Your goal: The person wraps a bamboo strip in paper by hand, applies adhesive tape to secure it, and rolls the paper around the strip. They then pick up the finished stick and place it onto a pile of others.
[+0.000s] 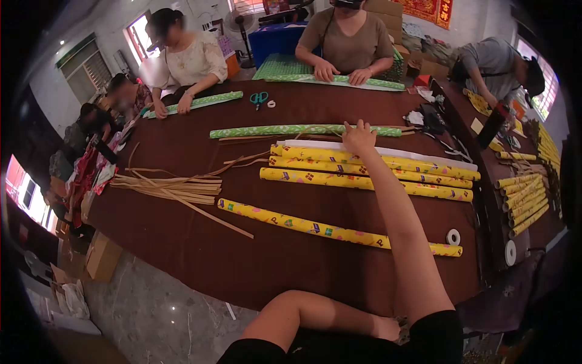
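My right hand (359, 139) stretches far across the table, its fingers apart over a green patterned paper roll (267, 130). A thin tan strip (312, 128) curves along that roll up to my fingers. Just below the hand lies a white-edged sheet (418, 156) beside several yellow patterned paper rolls (367, 184). Under my right forearm, nearer to me, another yellow roll (303, 224) lies slantwise. My left hand (388, 328) is low by my lap near the table's front edge, its fingers hidden in shadow.
A bundle of tan strips (176, 188) lies at the left. Tape rolls (453, 236) and teal-handled scissors (259, 99) are on the table. Two people opposite handle green rolls (212, 104). At right, another person bends over a side table with stacked yellow rolls (524, 206).
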Available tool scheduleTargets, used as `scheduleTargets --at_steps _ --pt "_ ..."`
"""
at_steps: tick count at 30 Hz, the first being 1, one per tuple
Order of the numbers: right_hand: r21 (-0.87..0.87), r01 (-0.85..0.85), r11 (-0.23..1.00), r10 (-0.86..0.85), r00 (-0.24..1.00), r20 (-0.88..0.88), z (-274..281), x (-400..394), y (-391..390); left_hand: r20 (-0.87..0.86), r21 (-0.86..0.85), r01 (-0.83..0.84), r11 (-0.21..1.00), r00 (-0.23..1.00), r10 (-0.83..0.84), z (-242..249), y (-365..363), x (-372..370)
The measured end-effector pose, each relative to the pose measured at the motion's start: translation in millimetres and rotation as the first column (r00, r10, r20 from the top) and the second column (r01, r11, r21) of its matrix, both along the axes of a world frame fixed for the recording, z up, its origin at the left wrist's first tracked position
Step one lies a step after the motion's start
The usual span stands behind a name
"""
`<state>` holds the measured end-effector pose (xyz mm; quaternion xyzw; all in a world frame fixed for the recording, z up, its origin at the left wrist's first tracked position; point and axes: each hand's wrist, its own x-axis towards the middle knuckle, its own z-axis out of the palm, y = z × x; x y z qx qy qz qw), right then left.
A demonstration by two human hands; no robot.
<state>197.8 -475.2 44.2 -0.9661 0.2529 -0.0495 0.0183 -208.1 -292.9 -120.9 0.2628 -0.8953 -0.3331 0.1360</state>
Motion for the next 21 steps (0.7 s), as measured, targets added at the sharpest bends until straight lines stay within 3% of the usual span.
scheduleTargets --at_steps 2,3,7,8,10,12,13,15,16,17,18,20,21 --pt "0.01 0.039 0.999 -0.04 0.998 0.047 -7 -20 -26 0.17 0.082 0.055 0.995 0.983 -0.068 9 2 2" --pt "0.004 0.081 0.997 -0.081 0.995 0.065 -8 -27 -38 0.044 0.041 0.004 0.999 0.999 -0.005 -7 4 -2" --pt "0.003 0.2 0.98 -0.199 0.975 0.095 -6 -57 -68 0.004 0.01 -0.038 0.999 0.999 0.038 -45 1 -10" --pt "0.005 0.228 0.974 -0.228 0.97 0.081 -7 -63 -72 -0.137 -0.042 -0.121 0.992 0.984 0.114 -84 -2 -24" --pt "0.015 0.223 0.975 -0.223 0.973 0.06 -1 -81 -69 -0.291 -0.083 -0.202 0.976 0.941 0.17 -68 8 -28" --pt "-0.025 0.181 0.983 -0.178 0.98 0.094 -2 -91 -70 -0.02 -0.213 -0.221 0.952 0.975 0.222 -27 16 -6" --pt "-0.025 0.19 0.982 -0.187 0.978 0.092 3 -100 -62 -0.021 -0.213 -0.213 0.954 0.977 0.213 -23 15 -5" --pt "0.114 -0.049 0.992 0.046 0.998 0.031 12 -123 -38 0.047 -0.213 -0.19 0.959 0.978 0.204 -17 17 -3" --pt "0.231 -0.202 0.952 0.182 0.977 0.108 14 -143 -22 -0.011 -0.315 -0.154 0.937 0.987 0.159 -17 14 1" --pt "0.332 -0.354 0.874 0.302 0.932 0.199 16 -168 -2 -0.001 -0.262 -0.152 0.953 0.988 0.157 -24 12 -2" --pt "0.21 -0.405 0.89 0.369 0.909 0.193 26 -205 25 0.008 -0.211 -0.151 0.966 0.988 0.156 -29 10 -6" --pt "-0.065 -0.47 0.88 0.474 0.867 0.15 40 -271 63 -0.052 -0.223 -0.16 0.962 0.987 0.152 7 14 8" --pt "-0.209 -0.481 0.852 0.51 0.852 0.117 37 -300 67 0.08 -0.201 -0.12 0.972 0.987 0.138 12 14 7"
